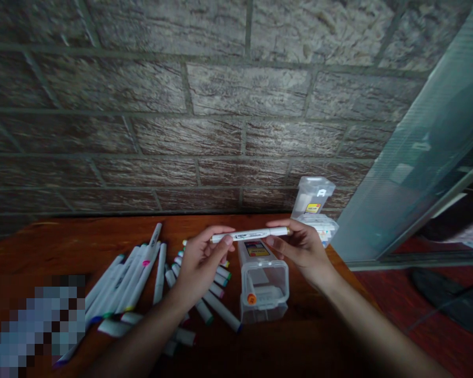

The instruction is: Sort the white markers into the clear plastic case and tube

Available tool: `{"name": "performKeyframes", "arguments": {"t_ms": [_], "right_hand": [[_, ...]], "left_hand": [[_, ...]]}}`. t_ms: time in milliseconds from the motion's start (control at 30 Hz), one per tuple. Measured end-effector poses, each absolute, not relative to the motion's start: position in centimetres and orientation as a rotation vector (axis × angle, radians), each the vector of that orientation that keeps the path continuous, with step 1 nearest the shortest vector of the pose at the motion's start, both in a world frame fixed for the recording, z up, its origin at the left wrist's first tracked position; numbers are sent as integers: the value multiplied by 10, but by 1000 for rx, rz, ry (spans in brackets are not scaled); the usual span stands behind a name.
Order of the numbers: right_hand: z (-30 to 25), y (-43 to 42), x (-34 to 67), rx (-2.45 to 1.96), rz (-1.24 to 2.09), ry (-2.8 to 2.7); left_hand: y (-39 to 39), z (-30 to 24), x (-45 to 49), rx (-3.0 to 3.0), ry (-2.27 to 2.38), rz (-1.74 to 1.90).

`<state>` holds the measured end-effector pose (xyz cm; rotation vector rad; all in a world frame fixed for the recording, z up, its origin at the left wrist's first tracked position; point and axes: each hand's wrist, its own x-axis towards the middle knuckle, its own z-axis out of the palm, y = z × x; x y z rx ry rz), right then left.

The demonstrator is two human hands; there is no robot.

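Both hands hold one white marker (252, 234) level above the wooden table (63, 241). My left hand (201, 265) pinches its left end between thumb and fingers. My right hand (301, 249) grips its right end, where a tan cap shows. Directly below the marker lies a clear plastic marker case (263, 286) on its side, with one orange-capped marker inside it. A heap of several white markers (137, 278) with coloured caps lies to the left, partly under my left wrist.
A second clear case (314, 207), holding markers, stands at the table's back right against the brick wall (181, 105). A glass panel (425, 157) rises on the right beyond the table edge. A blurred patch covers the lower left corner.
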<state>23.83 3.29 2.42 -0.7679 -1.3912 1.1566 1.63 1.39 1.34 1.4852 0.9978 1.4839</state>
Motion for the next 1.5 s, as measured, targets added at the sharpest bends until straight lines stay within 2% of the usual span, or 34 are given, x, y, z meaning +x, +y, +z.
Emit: {"name": "performKeyframes", "arguments": {"t_ms": [1500], "right_hand": [[19, 38, 240, -737, 1187, -1355]], "left_hand": [[17, 10, 19, 1442, 905, 1543]]}}
